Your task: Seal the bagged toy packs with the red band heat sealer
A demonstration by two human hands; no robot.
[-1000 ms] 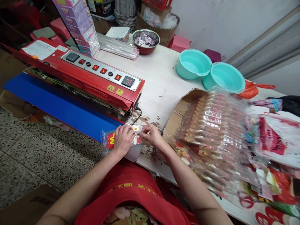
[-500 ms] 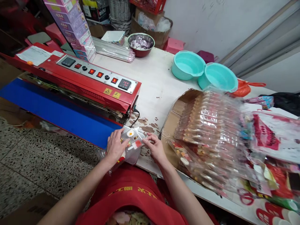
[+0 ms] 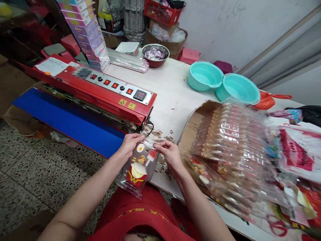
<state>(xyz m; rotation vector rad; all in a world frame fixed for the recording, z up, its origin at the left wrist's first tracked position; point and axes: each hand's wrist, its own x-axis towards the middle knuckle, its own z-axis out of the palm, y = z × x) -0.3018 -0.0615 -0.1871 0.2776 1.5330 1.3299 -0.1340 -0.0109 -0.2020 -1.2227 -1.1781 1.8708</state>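
Note:
A clear plastic bag (image 3: pixel 137 170) hangs between my hands over the table's front edge. Small flat food-shaped pieces show inside it: a fried egg, a red ice lolly and a red carton of fries. My left hand (image 3: pixel 131 144) pinches the bag's upper left corner, thumb and fingers closed. At the upper right corner, my right hand (image 3: pixel 168 152) grips the same edge between thumb and fingertips. The red sealing machine (image 3: pixel 107 90), its switches lit, stands just beyond my left hand. Its blue conveyor belt (image 3: pixel 75 122) ends close to that hand.
On the right, a cardboard box (image 3: pixel 192 122) holds a row of filled clear bags (image 3: pixel 230 134). Two turquoise basins (image 3: pixel 204 75) stand behind it. Further back are a metal bowl (image 3: pixel 155 55) of small packets and a tall stack of boxes (image 3: pixel 87 36). Red scissors (image 3: pixel 277 226) lie front right.
My left hand has moved from lying across the bag to its top left corner, uncovering the carton of fries. The bag now hangs stretched between both hands. The view has shifted slightly.

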